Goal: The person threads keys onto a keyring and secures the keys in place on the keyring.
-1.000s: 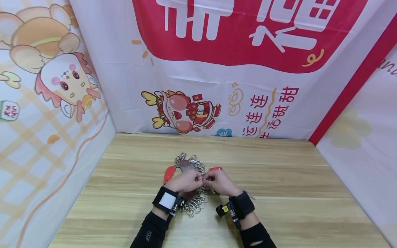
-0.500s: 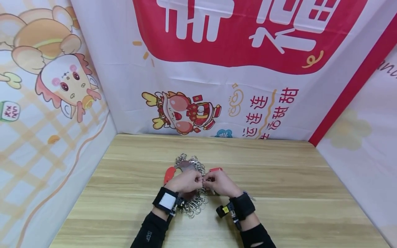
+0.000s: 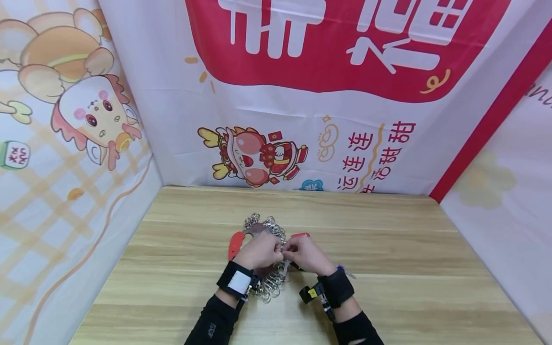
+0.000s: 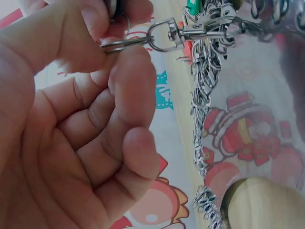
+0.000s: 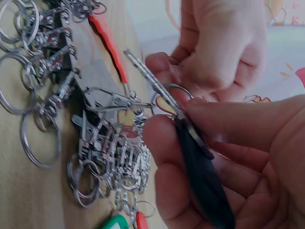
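My left hand (image 3: 264, 250) pinches a metal split ring (image 4: 125, 44) between thumb and forefinger. The ring hangs from a swivel clasp (image 4: 167, 36) on a clear, shiny plate (image 4: 257, 81), whose edge is lined with several such clasps and rings. Opposite it, my right hand (image 3: 307, 254) holds a key with a black head (image 5: 202, 171) between thumb and fingers. In the right wrist view, its metal blade (image 5: 150, 78) points up and left, and the left hand's ring lies right at the junction of blade and head. Fingers hide part of the ring.
A red handle-like piece (image 3: 235, 244) lies left of the plate on the wooden table (image 3: 388, 239). Another red item (image 3: 300, 235) sits just beyond the right hand. A green tag (image 5: 115, 223) shows among the clasps. Printed cloth (image 3: 172, 120) walls the table's back and sides.
The left wrist has shifted slightly right and turned a little. A dark piece now shows under the right hand. Both hands stay close together at the plate's right edge.
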A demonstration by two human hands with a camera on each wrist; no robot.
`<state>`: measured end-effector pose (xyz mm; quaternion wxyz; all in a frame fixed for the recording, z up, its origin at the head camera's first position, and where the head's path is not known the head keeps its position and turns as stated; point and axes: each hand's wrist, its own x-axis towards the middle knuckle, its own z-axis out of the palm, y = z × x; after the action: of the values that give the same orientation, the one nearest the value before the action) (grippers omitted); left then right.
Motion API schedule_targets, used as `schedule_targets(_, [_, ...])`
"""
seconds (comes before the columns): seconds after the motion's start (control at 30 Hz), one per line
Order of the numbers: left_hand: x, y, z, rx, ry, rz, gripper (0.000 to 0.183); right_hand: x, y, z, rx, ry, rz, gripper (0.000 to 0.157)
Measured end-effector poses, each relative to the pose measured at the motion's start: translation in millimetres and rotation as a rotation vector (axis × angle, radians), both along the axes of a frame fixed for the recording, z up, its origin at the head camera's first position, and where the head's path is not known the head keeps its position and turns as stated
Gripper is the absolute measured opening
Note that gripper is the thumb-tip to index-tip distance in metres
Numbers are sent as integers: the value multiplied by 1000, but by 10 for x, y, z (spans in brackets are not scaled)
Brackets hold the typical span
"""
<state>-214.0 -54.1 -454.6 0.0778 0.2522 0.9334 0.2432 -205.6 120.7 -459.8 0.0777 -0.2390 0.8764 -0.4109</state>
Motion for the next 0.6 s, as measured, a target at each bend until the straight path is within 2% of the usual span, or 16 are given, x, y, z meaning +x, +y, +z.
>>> schedule_targets(0.13, [1, 23, 23, -26, 53, 1, 24, -4, -36, -19, -16, 22, -25, 9])
schedule_targets(0.33, [13, 50, 44, -71, 127, -21, 27, -1, -57, -29, -45, -26, -49, 11])
schedule_targets(0.6, [37, 87, 46, -124, 220, -6, 25, -1, -70, -53, -36, 4, -71, 12])
